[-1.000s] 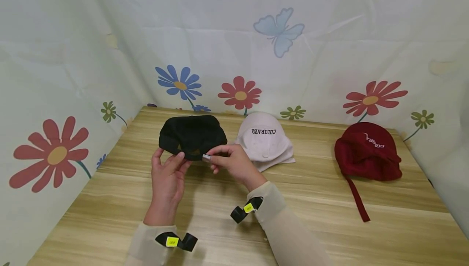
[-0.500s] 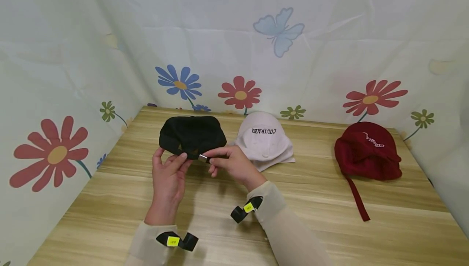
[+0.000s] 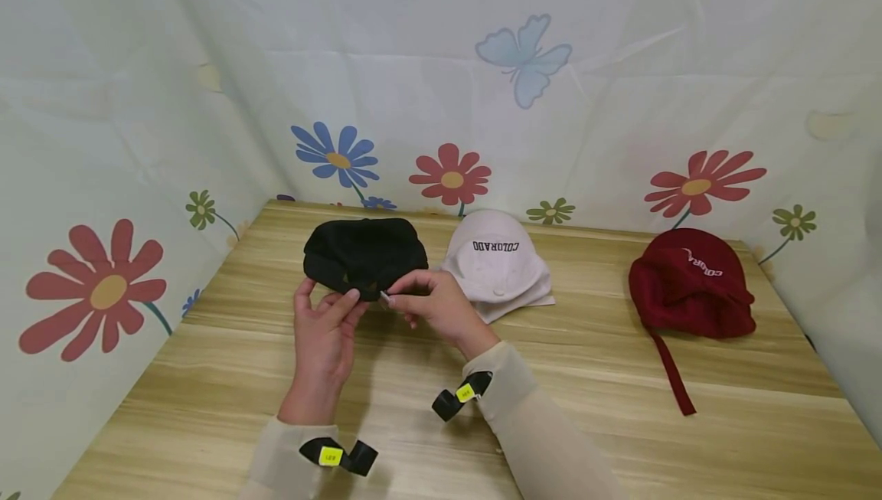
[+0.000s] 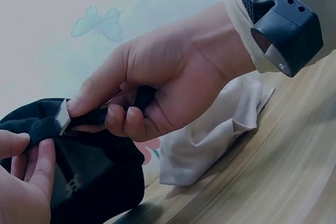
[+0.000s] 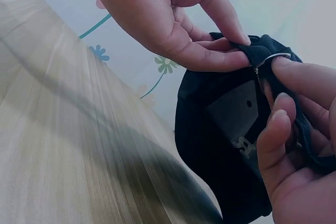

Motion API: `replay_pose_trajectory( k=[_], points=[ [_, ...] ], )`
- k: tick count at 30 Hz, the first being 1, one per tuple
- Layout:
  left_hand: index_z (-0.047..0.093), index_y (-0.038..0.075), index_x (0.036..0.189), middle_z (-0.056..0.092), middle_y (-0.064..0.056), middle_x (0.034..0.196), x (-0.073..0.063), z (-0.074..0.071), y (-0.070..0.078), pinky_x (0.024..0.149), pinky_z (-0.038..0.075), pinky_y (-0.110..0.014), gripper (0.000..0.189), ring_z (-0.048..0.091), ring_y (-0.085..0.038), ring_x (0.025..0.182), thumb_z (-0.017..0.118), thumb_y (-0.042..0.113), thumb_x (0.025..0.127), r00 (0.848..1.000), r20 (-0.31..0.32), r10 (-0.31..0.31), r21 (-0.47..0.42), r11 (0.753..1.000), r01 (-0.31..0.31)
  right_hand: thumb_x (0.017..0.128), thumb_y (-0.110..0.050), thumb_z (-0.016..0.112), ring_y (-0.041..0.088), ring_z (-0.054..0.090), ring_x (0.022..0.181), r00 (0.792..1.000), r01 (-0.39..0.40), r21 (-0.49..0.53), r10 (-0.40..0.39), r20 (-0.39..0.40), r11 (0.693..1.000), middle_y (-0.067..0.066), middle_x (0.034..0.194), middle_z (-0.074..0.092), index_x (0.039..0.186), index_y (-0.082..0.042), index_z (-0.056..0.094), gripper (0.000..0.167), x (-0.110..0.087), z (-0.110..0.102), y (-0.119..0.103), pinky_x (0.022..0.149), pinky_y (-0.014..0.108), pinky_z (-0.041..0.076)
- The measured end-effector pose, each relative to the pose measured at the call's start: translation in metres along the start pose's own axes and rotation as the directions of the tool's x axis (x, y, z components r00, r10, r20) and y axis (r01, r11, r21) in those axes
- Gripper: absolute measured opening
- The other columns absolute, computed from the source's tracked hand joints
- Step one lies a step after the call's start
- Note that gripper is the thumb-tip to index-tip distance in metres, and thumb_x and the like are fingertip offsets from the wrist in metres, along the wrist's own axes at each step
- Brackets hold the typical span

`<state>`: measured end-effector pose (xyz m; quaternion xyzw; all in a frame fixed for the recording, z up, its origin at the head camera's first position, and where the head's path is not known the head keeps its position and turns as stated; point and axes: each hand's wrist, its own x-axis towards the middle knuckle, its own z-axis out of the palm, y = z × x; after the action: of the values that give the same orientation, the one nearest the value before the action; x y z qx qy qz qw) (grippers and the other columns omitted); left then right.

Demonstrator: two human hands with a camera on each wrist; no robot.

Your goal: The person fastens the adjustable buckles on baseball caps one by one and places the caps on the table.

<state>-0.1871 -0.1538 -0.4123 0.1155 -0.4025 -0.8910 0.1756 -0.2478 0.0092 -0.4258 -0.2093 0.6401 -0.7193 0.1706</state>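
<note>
A black cap [image 3: 365, 251] is held up with its back strap toward me. My left hand [image 3: 327, 339] pinches the band left of the metal buckle [image 4: 63, 116], thumb on top and fingers beneath. From the other side my right hand [image 3: 444, 308] pinches the strap right at the buckle. In the left wrist view the strap's loose end runs back into the right hand's curled fingers. The strap [image 5: 302, 124] loops down past the right fingers in the right wrist view. Light lettering shows inside the cap, while its brim is hidden.
To the right of the black cap lies a white cap [image 3: 492, 263] lettered COLORADO. A dark red cap [image 3: 692, 285] rests farther right, its strap [image 3: 671, 374] trailing over the wooden table [image 3: 620, 439]. A flowered curtain [image 3: 592, 125] encloses the back and sides.
The left hand and the black cap's near edge have shifted slightly right. The buckle, which faced up half a second ago, now shows more edge-on between the right fingers. The other caps have stayed put.
</note>
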Motion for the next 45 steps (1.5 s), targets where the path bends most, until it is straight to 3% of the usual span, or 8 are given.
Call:
replay_pose_trajectory(
  k=[3,11,22,26,31,39,45],
  points=[
    [0.035,0.021,0.131,0.055,-0.003,0.074,-0.0001,0.0005,-0.0010,0.069,0.059,-0.027,0.065,0.062,-0.013,0.068,0.060,-0.017,0.084,1.000,0.002,0.002,0.016,1.000,-0.002,0.085,-0.009,0.073,0.017,0.051,0.056,1.000,0.018,-0.018,-0.018,-0.007,1.000,0.001,0.074,0.066,0.094,0.001,0.068,0.015,0.0001,0.0006,-0.0004,0.052,0.027,0.049],
    [0.036,0.021,0.129,0.056,-0.002,0.074,0.0007,0.0001,-0.0032,0.068,0.059,-0.026,0.063,0.062,-0.013,0.067,0.059,-0.018,0.085,1.000,-0.001,-0.001,0.014,1.000,0.001,0.088,-0.003,0.069,0.015,0.067,0.066,0.999,0.032,-0.015,-0.032,0.021,0.999,0.003,0.083,0.068,0.093,0.003,0.062,0.011,-0.0007,0.0007,-0.0010,0.059,0.028,0.055],
    [0.037,0.018,0.125,0.062,-0.003,0.077,0.0001,-0.0015,-0.0038,0.069,0.059,-0.027,0.052,0.067,-0.015,0.068,0.059,-0.012,0.089,1.000,0.021,0.000,-0.028,1.000,0.001,0.084,0.008,0.064,0.015,0.069,0.066,0.997,0.070,0.008,-0.071,0.037,0.997,0.015,0.091,0.068,0.086,0.007,0.055,0.009,-0.0023,0.0011,-0.0009,0.058,0.029,0.056],
    [0.036,0.018,0.125,0.062,-0.003,0.075,0.0008,-0.0021,-0.0039,0.069,0.059,-0.027,0.052,0.068,-0.016,0.067,0.058,-0.012,0.089,1.000,0.020,-0.003,-0.041,0.999,0.004,0.084,0.009,0.063,0.015,0.069,0.065,0.997,0.065,0.008,-0.065,0.039,0.998,0.012,0.089,0.068,0.086,0.007,0.054,0.009,-0.0015,0.0011,0.0002,0.057,0.029,0.056],
    [0.036,0.018,0.127,0.062,-0.005,0.079,0.0007,-0.0024,-0.0030,0.069,0.059,-0.027,0.056,0.067,-0.016,0.067,0.063,-0.010,0.087,1.000,0.012,-0.016,-0.037,0.999,0.017,0.085,0.001,0.068,0.015,0.064,0.059,0.999,0.044,-0.004,-0.044,0.021,0.999,0.006,0.076,0.066,0.091,0.005,0.061,0.010,-0.0013,0.0018,-0.0007,0.056,0.030,0.056],
    [0.036,0.020,0.128,0.061,-0.004,0.080,0.0004,-0.0015,-0.0022,0.068,0.058,-0.026,0.057,0.065,-0.014,0.068,0.060,-0.012,0.088,1.000,0.008,-0.024,-0.028,0.999,0.025,0.086,-0.009,0.073,0.015,0.061,0.059,0.999,0.027,-0.012,-0.027,0.020,1.000,0.023,0.082,0.066,0.096,0.003,0.069,0.016,-0.0005,0.0031,-0.0005,0.057,0.030,0.056],
    [0.036,0.019,0.129,0.060,-0.004,0.081,0.0006,-0.0006,-0.0020,0.069,0.059,-0.026,0.058,0.064,-0.013,0.071,0.060,-0.013,0.087,1.000,-0.001,-0.015,-0.012,1.000,0.015,0.088,-0.005,0.069,0.016,0.062,0.060,0.999,-0.001,-0.026,0.002,0.036,1.000,0.008,0.073,0.067,0.101,0.003,0.070,0.015,-0.0013,0.0027,-0.0024,0.060,0.032,0.058]
  ],
)
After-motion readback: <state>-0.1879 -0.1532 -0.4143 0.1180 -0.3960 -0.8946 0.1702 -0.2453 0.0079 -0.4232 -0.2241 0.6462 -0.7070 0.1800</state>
